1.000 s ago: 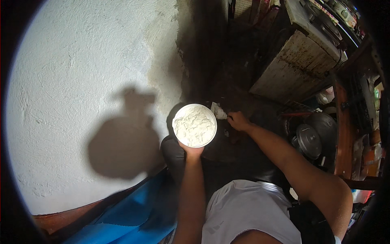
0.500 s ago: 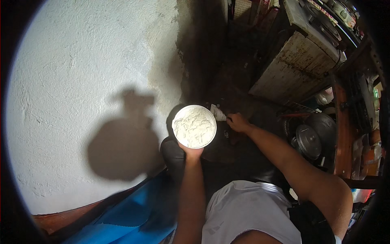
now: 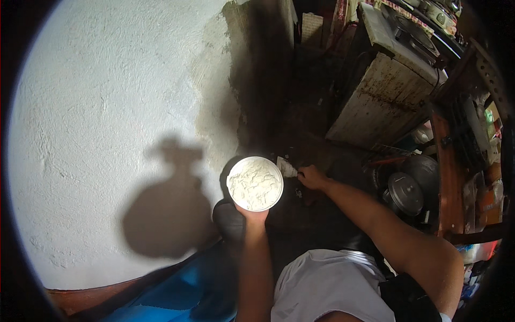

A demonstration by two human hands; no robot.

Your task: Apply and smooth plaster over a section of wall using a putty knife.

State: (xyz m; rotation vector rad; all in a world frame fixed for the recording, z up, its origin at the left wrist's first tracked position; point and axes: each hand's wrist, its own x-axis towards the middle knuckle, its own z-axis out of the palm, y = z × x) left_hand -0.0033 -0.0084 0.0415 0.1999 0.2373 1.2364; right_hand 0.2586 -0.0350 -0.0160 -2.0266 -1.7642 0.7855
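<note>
A round white tub (image 3: 229, 194) full of thick off-white paste (image 3: 255, 182) rests on my left hand (image 3: 252, 213), which grips it from below and the near side. Most of those fingers are hidden under the tub. Just right of the tub, my right hand (image 3: 312, 177) is closed round the handle of a putty knife (image 3: 287, 168). Its flat blade is smeared with white and points toward the tub's rim. The white wall (image 3: 118, 102) stands to the left, with a rough grey unpainted strip (image 3: 212, 80) along its right side.
A rust-stained white cabinet (image 3: 383, 99) with a stove top stands at far right. Pots with a lidded one (image 3: 405, 193) sit by a wooden shelf (image 3: 450, 182) on the right. Blue sheeting (image 3: 166, 292) lies along the wall's foot at lower left.
The tub and both hands sit slightly lower in the picture, and the surroundings have shifted as the view tilted. Both holds are the same.
</note>
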